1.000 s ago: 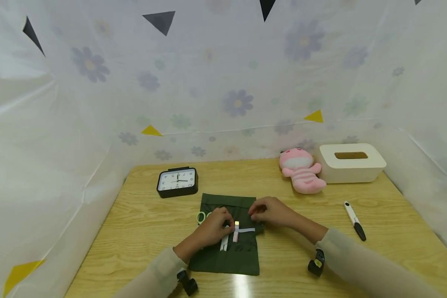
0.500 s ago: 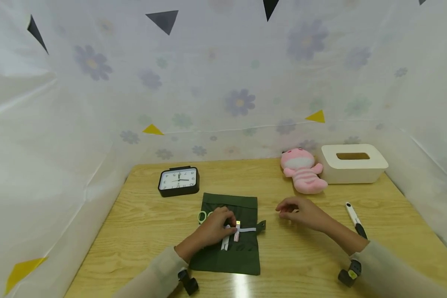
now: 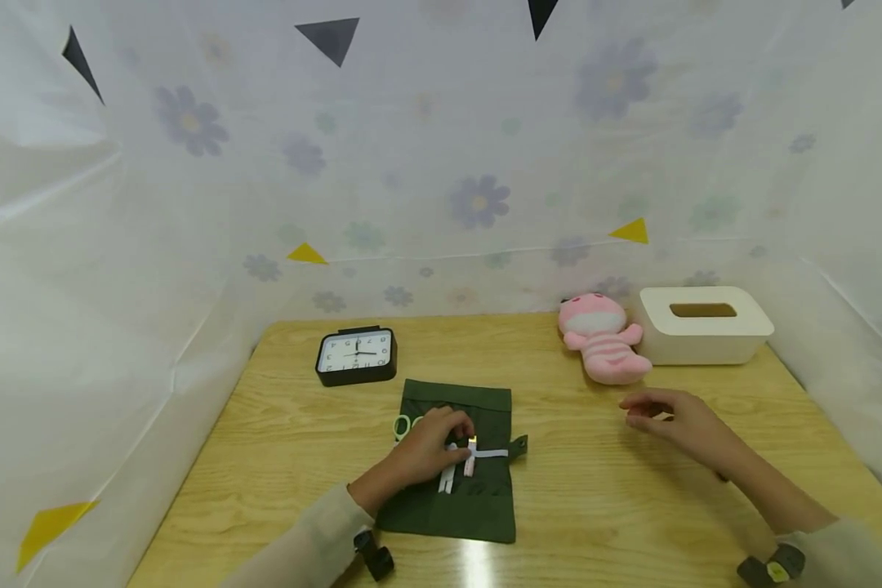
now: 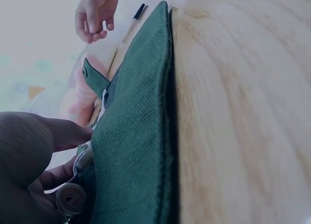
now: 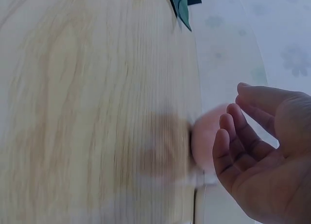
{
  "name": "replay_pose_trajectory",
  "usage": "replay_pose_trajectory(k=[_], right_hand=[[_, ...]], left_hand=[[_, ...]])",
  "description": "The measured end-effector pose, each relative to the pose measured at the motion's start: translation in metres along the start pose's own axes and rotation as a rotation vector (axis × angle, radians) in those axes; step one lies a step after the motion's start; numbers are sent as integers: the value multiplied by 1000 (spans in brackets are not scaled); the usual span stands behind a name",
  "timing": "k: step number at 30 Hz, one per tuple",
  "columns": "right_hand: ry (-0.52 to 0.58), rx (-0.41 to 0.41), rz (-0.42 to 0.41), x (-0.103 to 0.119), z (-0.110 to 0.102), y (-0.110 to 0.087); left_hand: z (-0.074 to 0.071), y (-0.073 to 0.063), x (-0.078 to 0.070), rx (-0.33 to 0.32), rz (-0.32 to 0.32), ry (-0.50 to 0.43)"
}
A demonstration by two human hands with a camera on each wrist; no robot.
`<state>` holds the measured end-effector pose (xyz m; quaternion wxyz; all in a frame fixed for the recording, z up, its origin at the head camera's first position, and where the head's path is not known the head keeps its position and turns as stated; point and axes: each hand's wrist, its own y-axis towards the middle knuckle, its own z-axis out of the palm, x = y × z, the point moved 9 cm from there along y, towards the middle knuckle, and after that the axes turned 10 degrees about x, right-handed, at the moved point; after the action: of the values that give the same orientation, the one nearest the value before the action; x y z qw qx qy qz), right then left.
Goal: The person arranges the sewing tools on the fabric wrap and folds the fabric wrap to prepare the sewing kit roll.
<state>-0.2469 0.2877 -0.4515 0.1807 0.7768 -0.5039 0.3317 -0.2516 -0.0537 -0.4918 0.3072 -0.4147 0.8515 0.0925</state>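
A dark green cloth tool roll [image 3: 463,521] lies unrolled on the wooden table. My left hand [image 3: 429,447] rests over its middle, thumb and forefinger bent beside a small pink stick with a yellow end [image 3: 470,465] under a white elastic band [image 3: 494,453]. Whether the fingers pinch the stick or only press there, I cannot tell. Left of the stick is a slim white tool [image 3: 447,480]; pale green scissor handles [image 3: 402,426] show beyond the hand. My right hand [image 3: 679,420] hovers right of the roll, holding nothing, fingers loosely curled, also seen in the right wrist view.
A black-framed clock [image 3: 356,356] stands at the back left. At the back right, a pink plush toy [image 3: 606,339] sits beside a white tissue box [image 3: 706,335]. A white pen-like tool with a black end [image 4: 133,22] lies under the right forearm, mostly hidden in the head view.
My right hand has left the roll's right edge and moved well to the right, over the white pen-like tool. My left hand stays on the roll, its forefinger slightly farther forward.
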Motion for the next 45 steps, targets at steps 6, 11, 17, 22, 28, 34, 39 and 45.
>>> replay_pose_trajectory(k=[6,11,17,22,28,34,39,45], right_hand=[[-48,-41,24,-21,-16,-18],[-61,-42,43,-39,-25,-27],[-39,24,53,-58,-34,-36],[-27,104,34,-73,-41,-39],[14,216,45,-91,-41,-40],[23,303,52,-100,-38,-41],[-10,329,25,-99,-36,-39],[14,347,-24,-98,-33,-36]], left_hand=[[-1,0,-2,-2,8,16],[0,1,-4,-6,23,39],[3,0,-9,-3,49,66],[5,1,-11,-2,46,102],[7,1,-13,4,28,117],[6,1,-15,0,30,146],[7,2,-16,0,23,172],[7,2,-17,0,11,183]])
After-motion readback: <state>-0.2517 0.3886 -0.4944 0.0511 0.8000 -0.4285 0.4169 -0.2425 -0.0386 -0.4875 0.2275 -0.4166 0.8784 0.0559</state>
